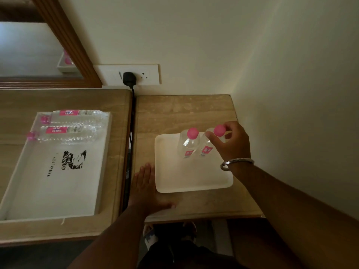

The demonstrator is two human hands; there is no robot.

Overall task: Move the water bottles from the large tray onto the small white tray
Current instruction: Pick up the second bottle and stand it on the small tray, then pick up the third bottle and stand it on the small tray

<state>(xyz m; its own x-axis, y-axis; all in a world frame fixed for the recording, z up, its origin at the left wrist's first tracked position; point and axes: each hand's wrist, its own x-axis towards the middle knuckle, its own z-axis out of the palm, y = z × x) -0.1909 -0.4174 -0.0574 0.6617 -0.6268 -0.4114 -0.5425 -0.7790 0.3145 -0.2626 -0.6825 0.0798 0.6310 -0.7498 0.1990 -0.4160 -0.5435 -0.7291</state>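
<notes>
Two clear water bottles with pink caps stand upright at the back of the small white tray point(186, 177). The left standing bottle point(189, 145) is free. My right hand point(232, 141) grips the neck of the right standing bottle point(206, 147), just under its cap. Flat on the tabletop lies my left hand point(144, 184), fingers apart, touching the small tray's left edge. The large white tray point(58, 183) on the left table holds two more bottles lying on their sides: the far one point(74, 114) and the near one point(65, 133).
A dark gap with a black cable point(132, 117) separates the two tables. A black plug point(128, 78) sits in the wall socket behind. A wood-framed mirror point(64, 37) hangs at top left. A wall closes the right side. My feet show below the table edge.
</notes>
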